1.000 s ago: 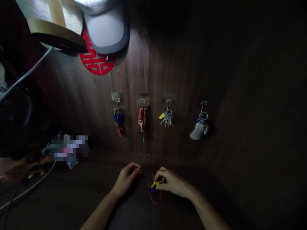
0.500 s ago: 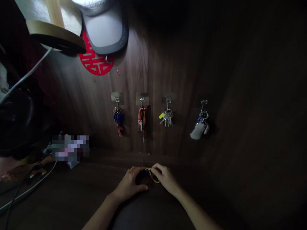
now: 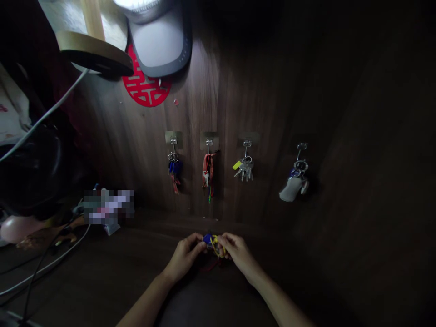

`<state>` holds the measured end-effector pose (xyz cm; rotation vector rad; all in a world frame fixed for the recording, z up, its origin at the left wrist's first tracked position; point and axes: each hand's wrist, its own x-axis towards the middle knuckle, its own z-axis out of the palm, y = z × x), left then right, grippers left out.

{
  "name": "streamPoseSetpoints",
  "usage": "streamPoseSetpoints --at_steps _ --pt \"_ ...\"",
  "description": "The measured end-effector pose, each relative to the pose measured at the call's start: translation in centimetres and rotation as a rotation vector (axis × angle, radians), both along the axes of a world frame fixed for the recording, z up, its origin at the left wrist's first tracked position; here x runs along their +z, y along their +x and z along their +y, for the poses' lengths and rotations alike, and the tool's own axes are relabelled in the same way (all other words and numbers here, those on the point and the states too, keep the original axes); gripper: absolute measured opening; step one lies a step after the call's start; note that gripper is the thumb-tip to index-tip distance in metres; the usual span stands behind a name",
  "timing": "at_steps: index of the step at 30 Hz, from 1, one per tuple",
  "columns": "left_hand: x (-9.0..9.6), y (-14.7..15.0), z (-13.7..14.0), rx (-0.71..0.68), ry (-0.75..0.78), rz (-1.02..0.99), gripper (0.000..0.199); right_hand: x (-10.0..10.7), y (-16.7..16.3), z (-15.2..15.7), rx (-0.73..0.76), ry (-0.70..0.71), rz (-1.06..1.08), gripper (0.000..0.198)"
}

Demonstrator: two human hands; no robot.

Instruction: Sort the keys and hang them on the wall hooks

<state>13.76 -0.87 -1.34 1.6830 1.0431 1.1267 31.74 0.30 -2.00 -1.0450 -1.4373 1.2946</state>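
My left hand (image 3: 182, 259) is closed, thumb and fingers pinching what looks like a blue-headed key (image 3: 207, 239) just above the dark wooden surface. My right hand (image 3: 240, 256) is closed too, its fingertips on a looped yellow cord (image 3: 215, 247) that meets the blue piece. A dark red strap (image 3: 209, 267) lies beneath them, hard to make out in the dim light. On the wall ahead hang a blue key bunch (image 3: 175, 167), a key on a red lanyard (image 3: 208, 170), a silver key bunch (image 3: 246, 169) and a key ring with a pale fob (image 3: 291, 188).
Metal adhesive hooks (image 3: 209, 143) hold the keys. At upper left are a lamp base (image 3: 95, 53), a grey cap (image 3: 158, 47) and a red paper cutout (image 3: 146, 93). Cables (image 3: 61, 261) and a blurred-out item (image 3: 109, 206) lie at left.
My left thumb and fingers have closed on the blue piece, which now shows more clearly. My right hand still holds the yellow cord. The view has shifted, moving the wall items rightward.
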Motion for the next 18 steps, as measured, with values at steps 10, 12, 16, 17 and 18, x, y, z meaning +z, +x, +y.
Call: streamPoseSetpoints --at_steps 10,12,16,17,18 --pt "0.2 -0.4 0.6 -0.030 -0.143 -0.247 0.038 1.8 0.8 -1.0 0.078 -0.123 0.497 0.019" --pt "0.0 -0.5 0.7 -0.049 -0.184 -0.300 0.038 1.9 0.9 -1.0 0.078 -0.142 0.539 0.020" --pt "-0.3 -0.6 0.7 -0.063 -0.237 -0.339 0.038 2.4 1.1 -1.2 0.085 -0.151 0.601 0.029" --pt "-0.3 -0.6 0.7 -0.072 -0.245 -0.341 0.038 2.5 1.2 -1.2 0.079 -0.146 0.613 0.033" --pt "-0.3 -0.6 0.7 -0.083 -0.250 -0.343 0.037 2.6 1.3 -1.2 0.074 -0.139 0.626 0.036"
